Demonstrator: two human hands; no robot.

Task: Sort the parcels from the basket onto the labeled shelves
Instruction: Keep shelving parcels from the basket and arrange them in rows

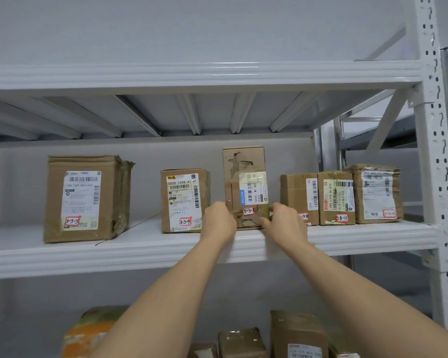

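The tall brown cardboard parcel marked 3-3-8 (245,187) is stood upright, long axis vertical, at the white metal shelf's (114,251) near edge, gripped low at its left side by the left hand (219,219) and its right by the right hand (282,219), equally near

White metal racking (433,140) against pale grey wall (166,27).
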